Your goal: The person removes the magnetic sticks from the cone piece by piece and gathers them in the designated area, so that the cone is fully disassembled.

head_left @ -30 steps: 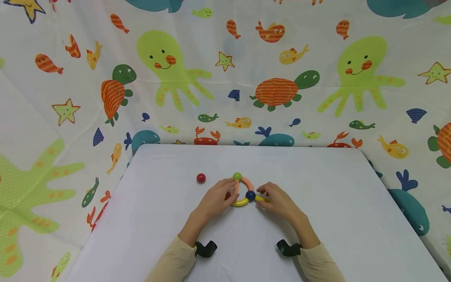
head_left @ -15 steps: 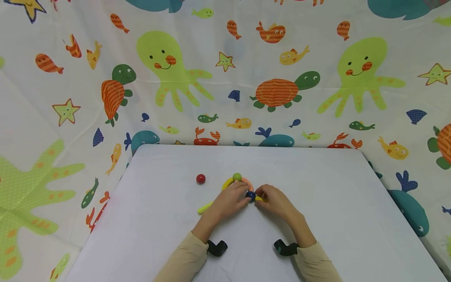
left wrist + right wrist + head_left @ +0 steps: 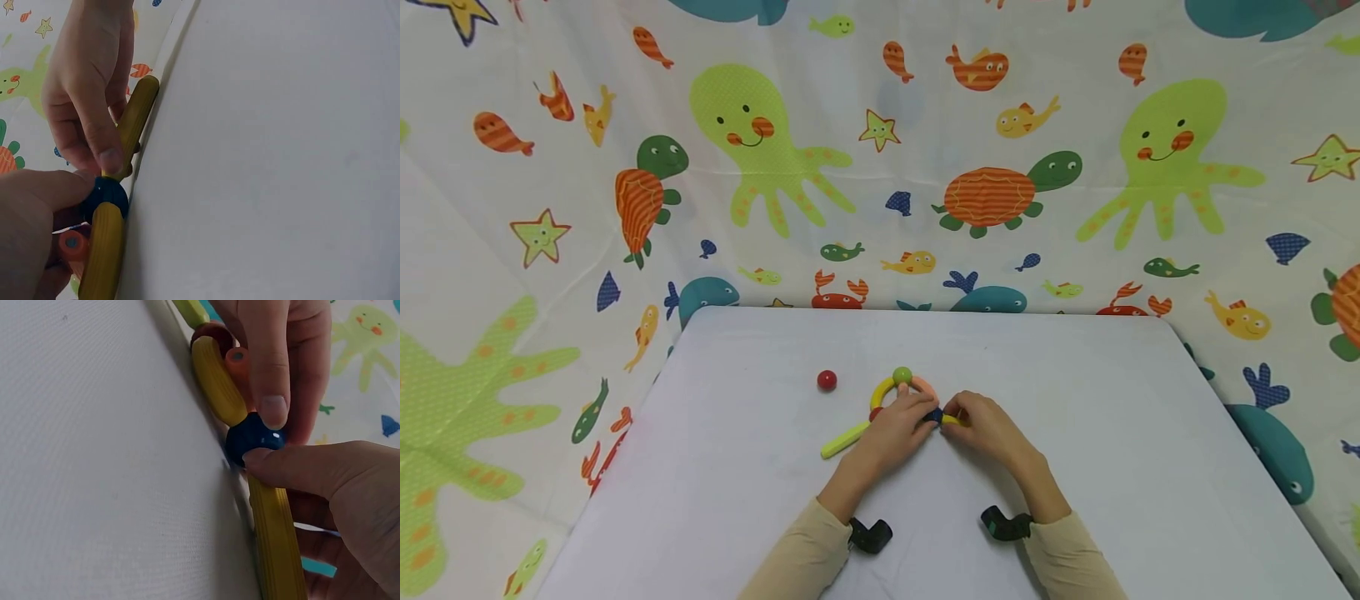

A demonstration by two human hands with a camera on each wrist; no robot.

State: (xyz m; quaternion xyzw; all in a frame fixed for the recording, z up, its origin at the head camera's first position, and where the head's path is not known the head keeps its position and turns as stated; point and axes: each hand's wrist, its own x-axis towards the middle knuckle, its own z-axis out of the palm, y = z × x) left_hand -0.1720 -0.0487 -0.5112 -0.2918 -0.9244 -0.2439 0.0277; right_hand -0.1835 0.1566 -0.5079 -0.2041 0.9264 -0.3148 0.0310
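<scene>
My left hand (image 3: 891,433) pinches a dark blue ball (image 3: 253,439) of a ring made of rods and balls. In the left wrist view an orange rod (image 3: 74,247) pokes out from under that hand. My right hand (image 3: 991,427) grips a straight yellow rod (image 3: 275,540) whose end meets the blue ball, thumb close to the joint. A curved yellow rod (image 3: 215,381) runs from the blue ball to a dark red ball (image 3: 209,332). At the ring's far side are a green ball (image 3: 902,376), another curved yellow rod (image 3: 880,392) and a curved salmon rod (image 3: 927,387).
A loose red ball (image 3: 827,381) lies left of the ring on the white table (image 3: 715,467). A lime straight rod (image 3: 844,440) sticks out leftward from the ring. Behind hangs a sea-animal curtain (image 3: 850,83).
My left hand has moved right, from the ring's left side onto the blue ball, uncovering the lime rod and left yellow curve. My right hand has shifted slightly left with its yellow rod.
</scene>
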